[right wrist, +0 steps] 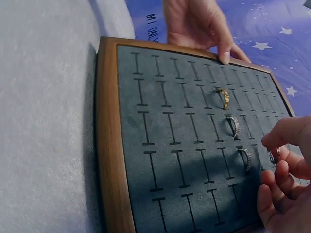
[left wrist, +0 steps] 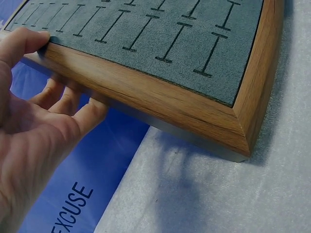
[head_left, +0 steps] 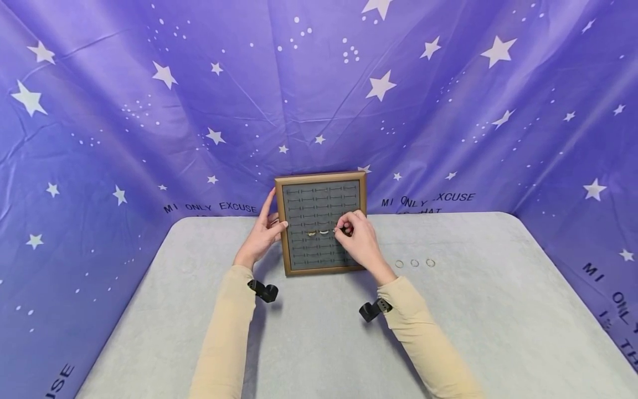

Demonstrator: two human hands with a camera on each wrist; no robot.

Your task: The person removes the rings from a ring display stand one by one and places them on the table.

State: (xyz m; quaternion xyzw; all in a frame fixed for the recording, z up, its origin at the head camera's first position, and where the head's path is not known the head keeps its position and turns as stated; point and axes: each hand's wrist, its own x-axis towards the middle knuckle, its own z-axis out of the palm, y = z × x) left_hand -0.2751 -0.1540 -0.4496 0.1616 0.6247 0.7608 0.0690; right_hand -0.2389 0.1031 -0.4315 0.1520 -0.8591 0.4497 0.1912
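A ring display board (head_left: 324, 200) with a wooden frame and a dark slotted pad stands tilted up on the table. My left hand (head_left: 261, 235) grips its left edge, thumb on the front of the frame (left wrist: 121, 85) and fingers behind. A gold ring (right wrist: 224, 98) and two silver rings, one silver ring (right wrist: 234, 127) beside another silver ring (right wrist: 246, 159), sit in slots in a line across the pad. In front of the pad, my right hand (head_left: 360, 238) pinches a silver-looking ring (right wrist: 273, 155) between thumb and fingers, partly hidden by them.
Three rings lie in a row on the grey table right of the board: a left ring (head_left: 399, 264), a middle ring (head_left: 415, 263) and a right ring (head_left: 431, 262). A purple star-patterned curtain (head_left: 319, 100) hangs behind the table (head_left: 309, 338) and at its sides.
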